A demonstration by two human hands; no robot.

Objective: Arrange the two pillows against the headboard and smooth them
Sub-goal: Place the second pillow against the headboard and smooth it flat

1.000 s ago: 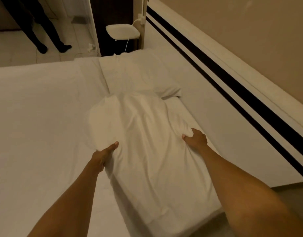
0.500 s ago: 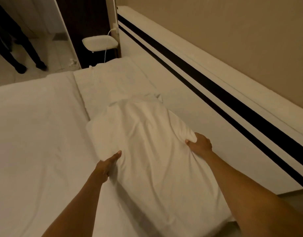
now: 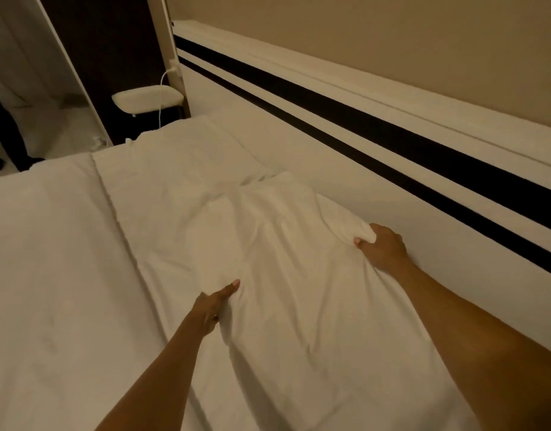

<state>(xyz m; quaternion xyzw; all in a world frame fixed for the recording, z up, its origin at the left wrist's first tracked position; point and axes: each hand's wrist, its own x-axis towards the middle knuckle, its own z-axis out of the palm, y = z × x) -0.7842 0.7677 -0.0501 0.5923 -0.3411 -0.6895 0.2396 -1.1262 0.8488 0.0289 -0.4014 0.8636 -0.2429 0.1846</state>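
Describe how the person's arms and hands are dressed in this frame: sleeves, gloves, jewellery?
Both forearms are bare, with no sleeves in view. The left hand and right hand wear no gloves, and no watch, bracelet or ring is visible.

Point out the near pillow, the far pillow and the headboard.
near pillow [image 3: 292, 300], head view, on its creased middle between the two hands.
far pillow [image 3: 180, 169], head view, on its flat top face.
headboard [image 3: 345, 169], head view, on the white panel below the dark stripes.
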